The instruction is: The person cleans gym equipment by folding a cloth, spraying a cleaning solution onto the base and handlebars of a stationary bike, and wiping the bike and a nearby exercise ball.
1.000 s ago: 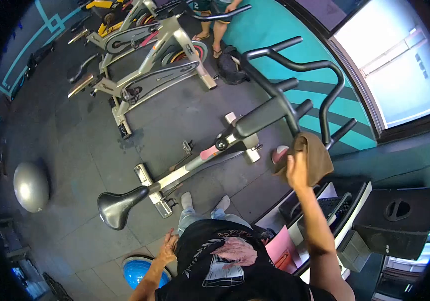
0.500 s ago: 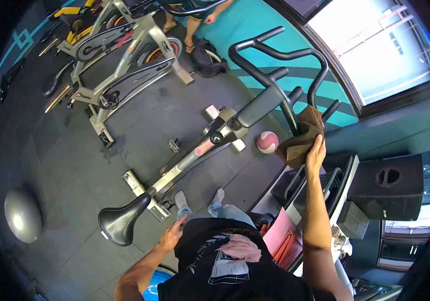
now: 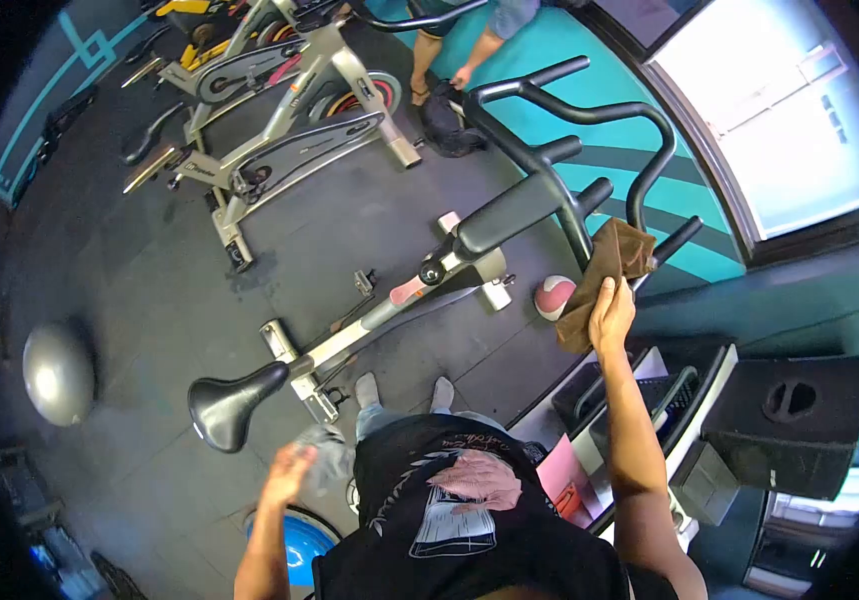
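Observation:
My right hand (image 3: 611, 318) is closed on a brown cloth (image 3: 604, 275), which hangs folded against the right end of the exercise bike's black handlebar (image 3: 577, 222). Low on the left, my left hand (image 3: 291, 475) is closed on a crumpled grey cloth (image 3: 325, 460), blurred by motion and beside my hip. Between the hands and ahead of me stands the exercise bike (image 3: 349, 340), its black saddle (image 3: 234, 405) at the left. A pink-and-white ball (image 3: 554, 297) lies on the floor beyond the cloth.
More exercise bikes (image 3: 279, 150) stand at the upper left. Another person (image 3: 484, 45) bends over a black bag (image 3: 446, 125) by the teal wall. A shelf (image 3: 694, 420) and black speaker (image 3: 789, 400) are at my right. A silver ball (image 3: 57, 375) and blue half-ball (image 3: 301, 545) sit left.
My left hand has moved left and down, and the grey cloth now shows in it. My right hand and the brown cloth have shifted slightly along the handlebar. The other person reaches to the bag.

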### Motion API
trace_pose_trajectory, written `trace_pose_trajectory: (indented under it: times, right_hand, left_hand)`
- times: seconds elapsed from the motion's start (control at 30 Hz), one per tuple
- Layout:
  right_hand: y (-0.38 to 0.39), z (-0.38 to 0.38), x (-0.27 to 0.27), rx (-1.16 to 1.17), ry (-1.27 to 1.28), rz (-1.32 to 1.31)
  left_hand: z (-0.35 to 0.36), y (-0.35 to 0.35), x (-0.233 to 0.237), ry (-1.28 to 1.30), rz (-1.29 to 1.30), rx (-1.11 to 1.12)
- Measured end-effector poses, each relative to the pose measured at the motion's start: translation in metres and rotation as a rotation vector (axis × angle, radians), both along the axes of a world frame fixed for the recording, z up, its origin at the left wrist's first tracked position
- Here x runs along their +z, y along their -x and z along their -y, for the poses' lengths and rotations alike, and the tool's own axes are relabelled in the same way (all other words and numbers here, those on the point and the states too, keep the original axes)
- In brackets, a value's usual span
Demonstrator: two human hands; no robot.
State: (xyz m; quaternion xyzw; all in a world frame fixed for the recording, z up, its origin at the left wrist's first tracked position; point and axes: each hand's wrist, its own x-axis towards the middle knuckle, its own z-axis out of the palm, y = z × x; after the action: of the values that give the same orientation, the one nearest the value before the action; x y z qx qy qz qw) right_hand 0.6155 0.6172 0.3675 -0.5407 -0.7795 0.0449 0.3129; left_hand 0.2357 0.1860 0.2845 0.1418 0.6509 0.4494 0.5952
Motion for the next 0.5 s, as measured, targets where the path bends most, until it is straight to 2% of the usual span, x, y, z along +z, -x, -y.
trace_pose_trajectory:
  times: [0.03,0.07,0.1,0.13,0.17,0.23,0.3,0.37,0.4,0.43,0.5]
  right_hand:
    - [0.003,-0.005,-0.006,-0.050,-0.102,0.009]
    - [0.005,-0.010,-0.011,-0.095,-0.202,0.015]
    - [0.008,-0.011,-0.012,-0.091,-0.265,0.013]
    - [0.008,-0.013,-0.015,-0.065,-0.291,0.009]
    - [0.006,-0.016,-0.017,-0.041,-0.317,0.003]
    - [0.004,-0.017,-0.019,-0.040,-0.292,0.040]
    - [0.004,-0.019,-0.020,-0.005,-0.293,0.029]
    - [0.004,-0.018,-0.015,0.026,-0.260,0.017]
    - [0.004,-0.018,-0.012,0.033,-0.261,0.008]
    - [0.005,-0.017,-0.009,0.033,-0.229,0.013]
    - [0.006,-0.014,-0.003,0.040,-0.201,0.023]
  left_hand:
    - [-0.019,-0.002,0.049,-0.144,0.053,0.164]
    - [-0.029,-0.012,0.075,-0.143,0.034,0.409]
    - [-0.057,-0.026,0.131,-0.033,0.010,0.498]
    - [-0.051,-0.032,0.127,-0.124,-0.023,0.576]
    - [-0.065,-0.039,0.147,-0.159,0.009,0.564]
    - [-0.077,-0.060,0.157,-0.176,-0.134,0.674]
    - [-0.080,-0.070,0.170,-0.007,-0.654,0.402]
    - [-0.085,-0.087,0.176,-0.252,-0.078,0.796]
    - [-0.089,-0.098,0.189,-0.290,-0.098,0.835]
    - [-0.088,-0.104,0.201,-0.289,-0.100,0.845]
    - [-0.086,-0.115,0.227,-0.394,0.082,0.609]
